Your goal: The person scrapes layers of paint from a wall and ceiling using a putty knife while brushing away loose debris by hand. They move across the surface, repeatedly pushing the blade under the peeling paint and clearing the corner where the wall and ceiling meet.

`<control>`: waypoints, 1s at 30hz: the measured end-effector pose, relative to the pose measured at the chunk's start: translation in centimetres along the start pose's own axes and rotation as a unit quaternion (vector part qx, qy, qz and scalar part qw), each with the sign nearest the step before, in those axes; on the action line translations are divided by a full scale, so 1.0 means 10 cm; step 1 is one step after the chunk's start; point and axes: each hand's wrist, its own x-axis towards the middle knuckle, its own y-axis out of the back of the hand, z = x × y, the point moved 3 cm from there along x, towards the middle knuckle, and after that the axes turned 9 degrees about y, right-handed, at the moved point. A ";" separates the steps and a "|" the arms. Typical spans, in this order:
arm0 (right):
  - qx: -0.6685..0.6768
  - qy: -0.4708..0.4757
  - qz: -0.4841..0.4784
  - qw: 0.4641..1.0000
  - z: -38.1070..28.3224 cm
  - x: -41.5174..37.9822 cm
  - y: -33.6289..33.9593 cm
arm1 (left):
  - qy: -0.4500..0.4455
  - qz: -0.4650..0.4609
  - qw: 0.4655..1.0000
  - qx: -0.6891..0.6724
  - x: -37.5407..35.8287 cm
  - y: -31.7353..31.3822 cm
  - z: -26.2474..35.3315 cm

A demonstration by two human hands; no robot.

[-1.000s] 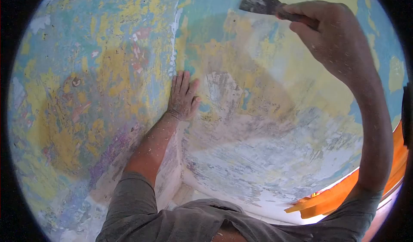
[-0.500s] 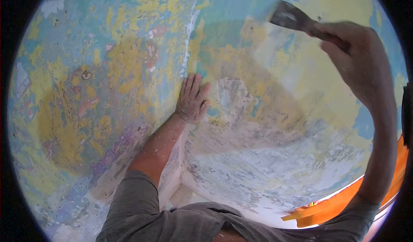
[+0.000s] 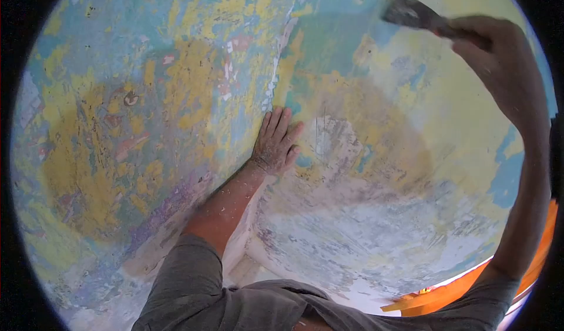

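A paint scraper (image 3: 411, 13) is gripped by its handle in my right hand (image 3: 490, 43), high on the right, its blade pointing left toward the wall. The blade is a little blurred. My left hand (image 3: 275, 140) lies flat near the wall's corner line, fingers apart and pointing up, with nothing in it. Pale flecks speckle the left forearm. The wall (image 3: 335, 113) around both hands carries patches of yellow, blue, green and bare plaster. Above my left fingertips runs a jagged whitish strip (image 3: 274, 75) along the corner.
A hook-like fitting (image 3: 130, 99) sits on the left wall face. Behind my right arm, low on the right, is an orange object (image 3: 452, 290). The corner runs down to a pale ledge (image 3: 249, 260) just beyond my chest.
The view has shifted, so the wall and my left hand appear further right. My right hand with the scraper appears slightly higher and further right.
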 end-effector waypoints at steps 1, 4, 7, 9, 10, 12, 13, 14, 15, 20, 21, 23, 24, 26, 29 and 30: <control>0.003 -0.005 -0.004 1.000 -0.03 0.07 -0.15 | -0.007 0.015 1.000 -0.011 0.03 0.02 0.00; -0.011 0.055 0.051 0.997 -0.40 0.47 -0.31 | -0.012 0.025 0.999 -0.021 0.00 0.00 0.06; 0.127 -0.137 -0.353 0.917 -0.49 0.56 -0.07 | -0.003 0.026 1.000 -0.008 0.01 0.02 0.01; 0.050 -0.013 -0.068 0.996 0.05 0.30 -0.30 | 0.000 0.029 1.000 -0.009 0.01 0.00 0.01; 0.009 0.051 0.080 0.995 0.15 0.26 -0.30 | -0.005 0.038 0.999 -0.007 0.01 -0.01 0.01; 0.022 0.043 0.020 0.999 -0.06 0.36 -0.38 | -0.009 0.037 0.999 -0.007 -0.02 -0.01 0.03; 0.034 0.032 -0.038 0.998 -0.23 0.41 -0.44 | -0.010 0.039 0.999 -0.014 0.00 0.01 0.02; -0.015 -0.046 -0.070 0.996 -0.44 0.44 -0.58 | -0.012 0.042 0.999 -0.020 0.01 0.02 0.03; -0.012 -0.051 -0.074 0.996 -0.45 0.38 -0.78 | -0.013 0.036 0.999 -0.024 -0.03 0.01 0.06; -0.062 0.042 0.023 0.997 -0.60 -0.24 -1.05 | 0.067 -0.029 0.997 -0.027 -0.68 -0.12 0.10; -0.053 0.005 -0.002 0.999 -0.62 -0.49 -1.02 | 0.068 -0.036 0.997 -0.029 -0.86 -0.09 0.12; -0.032 -0.061 -0.041 0.997 -0.69 -1.07 -0.91 | 0.079 -0.132 0.988 -0.031 -1.19 -0.07 0.16; -0.019 -0.090 -0.054 0.994 -0.73 -1.36 -0.86 | 0.078 -0.136 0.987 -0.030 -1.31 -0.03 0.21; 0.017 -0.106 -0.007 0.994 -0.80 -1.83 -0.84 | 0.111 -0.181 0.976 -0.050 -1.44 -0.02 0.25; 0.045 -0.126 -0.018 0.991 -1.01 -1.91 -0.87 | 0.097 -0.125 0.985 -0.074 -1.19 -0.07 0.42; 0.036 -0.120 -0.053 0.991 -1.06 -1.80 -0.91 | 0.093 -0.129 0.984 -0.078 -1.03 -0.12 0.51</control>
